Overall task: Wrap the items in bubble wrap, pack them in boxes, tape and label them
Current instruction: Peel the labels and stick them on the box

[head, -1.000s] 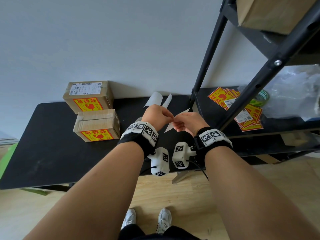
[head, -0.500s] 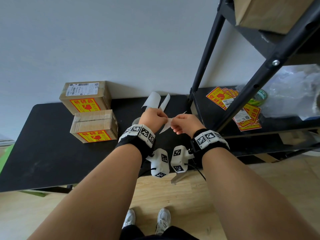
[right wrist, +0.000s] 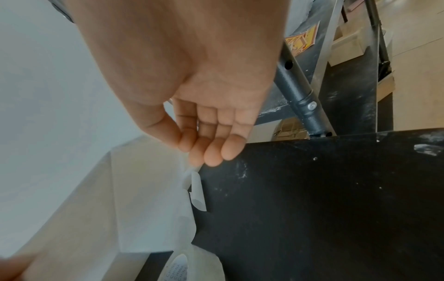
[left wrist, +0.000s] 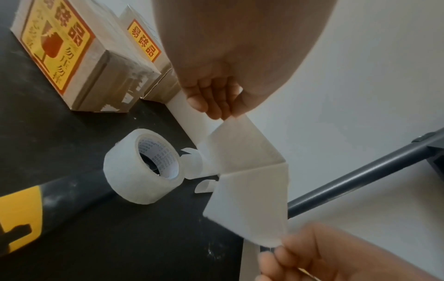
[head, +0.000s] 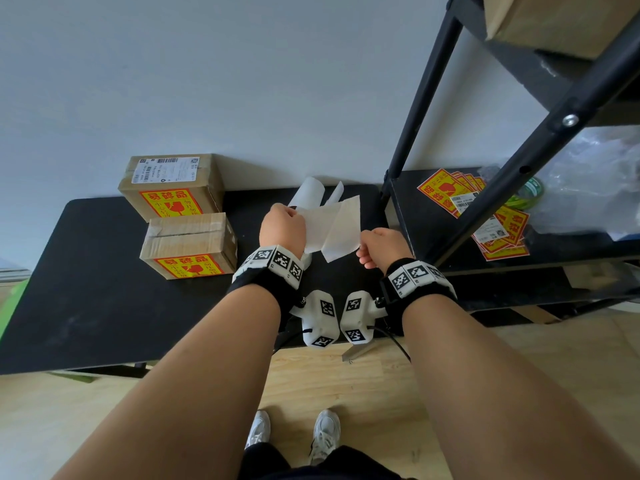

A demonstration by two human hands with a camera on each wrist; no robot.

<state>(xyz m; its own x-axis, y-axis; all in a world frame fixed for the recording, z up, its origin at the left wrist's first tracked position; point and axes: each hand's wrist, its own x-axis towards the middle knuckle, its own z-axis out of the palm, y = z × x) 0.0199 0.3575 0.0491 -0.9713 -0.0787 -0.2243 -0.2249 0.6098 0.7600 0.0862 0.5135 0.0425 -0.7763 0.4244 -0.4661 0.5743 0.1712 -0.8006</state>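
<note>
A white label paper (head: 332, 230) hangs above the black table (head: 86, 289), spread into two leaves that meet along one edge. My left hand (head: 282, 226) pinches the far leaf (left wrist: 240, 144) at its top corner. My right hand (head: 381, 247) pinches the near leaf (left wrist: 252, 199) at its lower corner, with the fingertips (right wrist: 209, 152) closed on it. Under the paper a roll of clear tape (left wrist: 141, 169) stands on the table. Two taped cardboard boxes (head: 173, 185) (head: 188, 244) with yellow fragile stickers sit to the left.
Curled white backing strips (head: 311, 192) lie by the wall. A black shelf frame (head: 415, 98) stands on the right; its shelf holds a stack of fragile stickers (head: 485, 216), a green tape roll (head: 526, 195) and clear plastic wrap (head: 595, 181).
My hands were close together on a small folded paper; now they have pulled apart and the paper has opened into two wide leaves.
</note>
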